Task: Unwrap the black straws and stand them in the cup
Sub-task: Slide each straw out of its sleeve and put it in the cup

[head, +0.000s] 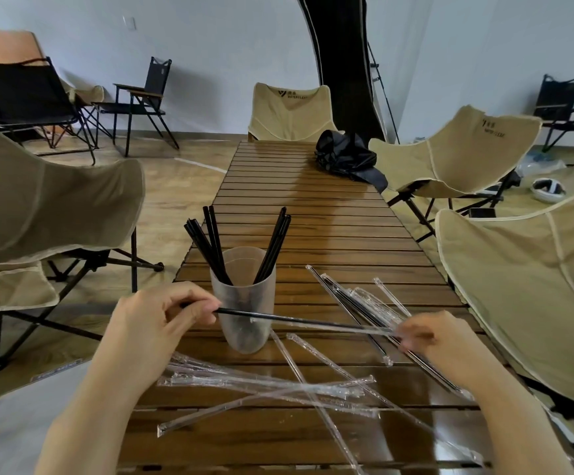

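a black straw [235, 313] lies level across the front of the clear cup [244, 332], partly out of its clear wrapper [330, 324]. the left hand [155, 323], fingers curled, pinches the bare end. the right hand [443, 341], its forearm coming in from the lower right, pinches the wrapper's far end. other straws [210, 241] stand in the cup on the slatted table [313, 207], with empty wrappers [261, 385] strewn nearer.
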Demonstrator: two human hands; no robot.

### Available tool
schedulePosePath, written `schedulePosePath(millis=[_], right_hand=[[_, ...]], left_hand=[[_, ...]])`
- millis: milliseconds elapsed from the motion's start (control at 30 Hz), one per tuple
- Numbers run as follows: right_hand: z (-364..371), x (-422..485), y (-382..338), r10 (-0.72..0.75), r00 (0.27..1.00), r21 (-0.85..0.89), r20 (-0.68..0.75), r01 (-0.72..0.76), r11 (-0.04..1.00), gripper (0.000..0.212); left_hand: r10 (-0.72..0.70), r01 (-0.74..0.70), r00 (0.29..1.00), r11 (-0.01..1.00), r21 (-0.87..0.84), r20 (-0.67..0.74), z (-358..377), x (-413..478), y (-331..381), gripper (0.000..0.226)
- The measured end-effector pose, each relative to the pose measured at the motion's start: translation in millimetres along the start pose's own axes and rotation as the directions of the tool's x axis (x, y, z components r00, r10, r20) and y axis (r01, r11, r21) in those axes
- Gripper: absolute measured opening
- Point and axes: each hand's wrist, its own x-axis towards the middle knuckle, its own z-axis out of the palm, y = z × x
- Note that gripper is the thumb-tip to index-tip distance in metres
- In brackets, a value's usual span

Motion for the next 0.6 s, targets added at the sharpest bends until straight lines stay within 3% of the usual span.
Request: schedulePosePath(millis=[100,233,467,600], right_hand=[[2.1,-1.3,-19.3,-0.094,0.994,0.012,0.046,0.093,0.996,0.051],[8.7,0.5,-48.8,-0.281,0.959,0.095,0.031,0.277,0.956,0.020],[15.0,-1.6,-63.9,-0.341,0.940,0.251,0.004,0.329,0.910,0.014],[17.9,1.1,-63.0,-0.345,0.939,0.219,0.012,0.334,0.917,0.010]], left_hand=[[0.047,-0.047,0.998,0.999,0.011,0.036,2.3,0.7,10.0,0.010],[0.066,-0.066,0.997,0.998,0.026,-0.034,10.8,1.1,16.0,0.017],[0.092,-0.110,0.973,0.991,-0.076,-0.213,15.1,8.2,28.8,0.014],[0.044,-0.095,0.962,0.979,-0.178,-0.268,11.4,9.4,29.7,0.015]])
